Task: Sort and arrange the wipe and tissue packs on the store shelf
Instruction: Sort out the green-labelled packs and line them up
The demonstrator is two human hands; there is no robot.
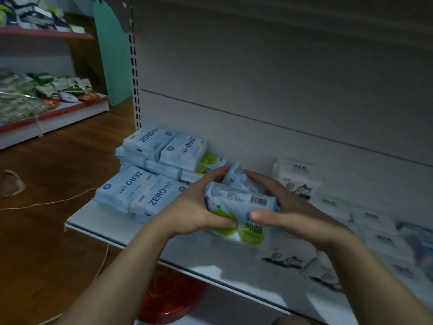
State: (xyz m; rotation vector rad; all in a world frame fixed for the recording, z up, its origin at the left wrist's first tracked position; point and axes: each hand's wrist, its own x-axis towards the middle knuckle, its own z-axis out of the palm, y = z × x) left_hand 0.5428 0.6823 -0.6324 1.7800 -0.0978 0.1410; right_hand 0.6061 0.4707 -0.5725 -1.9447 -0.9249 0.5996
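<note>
Over the middle of the white shelf (117, 227), my left hand (199, 202) and my right hand (288, 207) grip a bundle of pale blue wipe packs with green circles (236, 195) from both sides, thumbs in front. A barcode label faces up on the top pack. To the left lie stacked light blue "ZERO LEAKS" packs (150, 174). More green-circle packs (210, 163) sit behind them against the back panel. White tissue packs with black cartoon prints (297, 177) spread over the right part of the shelf.
The grey back panel (281, 78) rises behind the shelf. A red round object (171, 299) sits on the floor under the shelf. A thin white cord (46, 202) crosses the wooden floor at left. Another shelving unit with green and white packets (46, 90) stands far left.
</note>
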